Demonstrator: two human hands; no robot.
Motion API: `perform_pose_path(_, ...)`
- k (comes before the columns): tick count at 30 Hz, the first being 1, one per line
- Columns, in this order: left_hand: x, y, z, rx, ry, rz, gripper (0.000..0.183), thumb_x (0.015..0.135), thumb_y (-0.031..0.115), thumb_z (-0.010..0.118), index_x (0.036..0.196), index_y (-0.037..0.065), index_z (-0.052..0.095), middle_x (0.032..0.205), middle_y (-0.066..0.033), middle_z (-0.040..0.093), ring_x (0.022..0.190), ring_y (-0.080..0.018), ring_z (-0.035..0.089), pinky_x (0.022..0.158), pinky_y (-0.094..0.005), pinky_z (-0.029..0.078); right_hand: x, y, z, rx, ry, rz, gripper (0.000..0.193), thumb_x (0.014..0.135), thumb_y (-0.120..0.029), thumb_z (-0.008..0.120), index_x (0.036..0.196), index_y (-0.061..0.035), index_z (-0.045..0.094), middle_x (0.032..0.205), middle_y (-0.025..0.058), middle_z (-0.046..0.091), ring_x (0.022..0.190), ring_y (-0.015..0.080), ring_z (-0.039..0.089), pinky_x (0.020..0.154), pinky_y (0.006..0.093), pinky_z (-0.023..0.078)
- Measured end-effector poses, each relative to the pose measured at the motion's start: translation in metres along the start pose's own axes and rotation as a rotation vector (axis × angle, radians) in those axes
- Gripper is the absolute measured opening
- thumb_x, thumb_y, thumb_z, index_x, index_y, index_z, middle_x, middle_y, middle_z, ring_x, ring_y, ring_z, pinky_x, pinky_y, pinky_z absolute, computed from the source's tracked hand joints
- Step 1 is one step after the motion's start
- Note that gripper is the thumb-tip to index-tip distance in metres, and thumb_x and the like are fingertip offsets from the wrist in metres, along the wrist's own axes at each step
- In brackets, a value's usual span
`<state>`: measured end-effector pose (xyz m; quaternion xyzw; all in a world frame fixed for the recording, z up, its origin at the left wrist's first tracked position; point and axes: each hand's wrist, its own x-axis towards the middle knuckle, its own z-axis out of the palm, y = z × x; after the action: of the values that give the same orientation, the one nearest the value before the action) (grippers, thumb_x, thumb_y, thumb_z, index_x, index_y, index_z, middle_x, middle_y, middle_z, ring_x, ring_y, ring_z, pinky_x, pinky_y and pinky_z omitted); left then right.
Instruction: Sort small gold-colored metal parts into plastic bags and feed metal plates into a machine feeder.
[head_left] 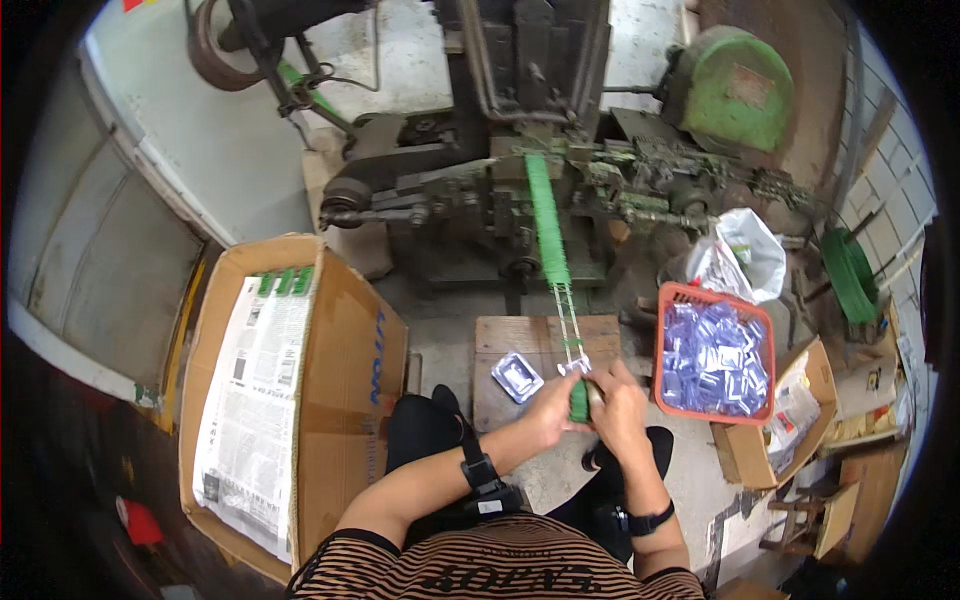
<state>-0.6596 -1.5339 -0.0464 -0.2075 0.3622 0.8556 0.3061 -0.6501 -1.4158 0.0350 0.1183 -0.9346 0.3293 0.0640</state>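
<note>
My left hand (550, 410) and my right hand (620, 408) meet just in front of a small wooden board (495, 335). Between them they grip a small green bundle (579, 400), its fine make-up too small to tell. Just beyond my fingers ends a pair of thin rails (567, 315) that slopes down from the machine. A long row of tightly packed green pieces (545, 215) covers the upper part of these rails. On the board, left of my hands, lies a small clear plastic tray (517, 377) with nothing visible in it.
A dark, greasy machine (440, 185) with a green round guard (735, 90) stands ahead. To my right are a red basket (665, 375) of clear plastic trays, a white bag (755, 250) and an open carton (745, 455). A tall cardboard box (345, 400) with newspaper and green bundles stands left.
</note>
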Motion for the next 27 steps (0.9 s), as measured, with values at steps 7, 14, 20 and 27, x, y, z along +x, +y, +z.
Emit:
perform_pose_path(7,-0.107,0.036,0.001,0.473,-0.262,-0.177,0.033,0.093,0.036,0.05,0.101,0.004,0.054,0.074,-0.0123,0.063,0.058,-0.0208,0.065,0.033,-0.0264,0.044,-0.039,0.065,-0.019,0.337,0.276,0.185,0.022,0.073,0.004,0.053,0.093,0.0016,0.063,0.085,0.0188,0.061,0.079,0.0336,0.059,0.076,0.037,0.046)
perform_pose_path(14,-0.244,0.257,-0.082,0.928,0.418,0.744,0.029,0.084,0.023,0.064,0.084,-0.006,0.06,0.064,-0.0071,0.061,0.051,-0.0141,0.059,0.039,-0.0283,0.049,-0.054,0.098,0.025,-0.207,-0.175,0.128,0.021,0.072,0.0,0.061,0.093,-0.002,0.065,0.084,0.021,0.063,0.08,0.0377,0.061,0.072,0.0425,0.047)
perform_pose_path(20,-0.295,0.346,-0.304,0.68,1.005,1.012,0.023,0.084,0.019,0.063,0.081,-0.004,0.065,0.062,-0.0085,0.06,0.043,-0.0135,0.053,0.035,-0.0269,0.043,-0.049,0.091,0.054,-0.291,-0.268,0.116,0.02,0.068,-0.003,0.062,0.088,-0.0017,0.067,0.067,0.0181,0.061,0.065,0.0312,0.061,0.061,0.0397,0.048)
perform_pose_path(27,-0.235,0.347,-0.434,0.455,1.155,0.877,0.019,0.086,0.008,0.055,0.08,-0.006,0.066,0.066,-0.0102,0.06,0.052,-0.0167,0.058,0.039,-0.0296,0.046,-0.047,0.037,0.022,-0.333,-0.478,0.112,0.039,0.066,0.002,0.059,0.103,-0.0082,0.06,0.093,0.0188,0.062,0.092,0.0375,0.058,0.078,0.0421,0.046)
